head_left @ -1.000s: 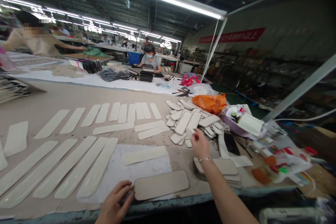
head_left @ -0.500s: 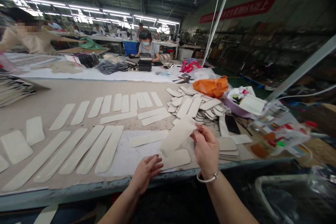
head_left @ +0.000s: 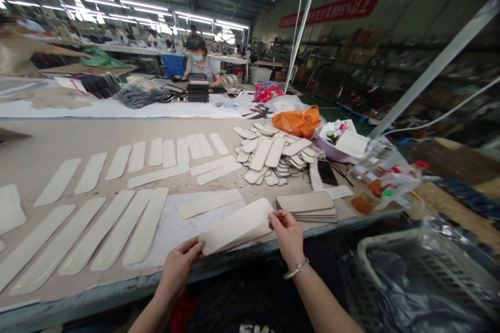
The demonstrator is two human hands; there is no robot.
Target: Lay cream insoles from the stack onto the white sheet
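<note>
Both hands hold one cream panel just above the near edge of the bench. The left hand has its grip closed on the panel's near left end, and the right hand pinches the far right end, so the piece hangs slightly tilted between them. Just right of the right hand lies a short stack of like panels. Farther back sits a loose heap of small rounded pieces, with an orange bag behind it. Long cream strips lie in rows to the left.
</note>
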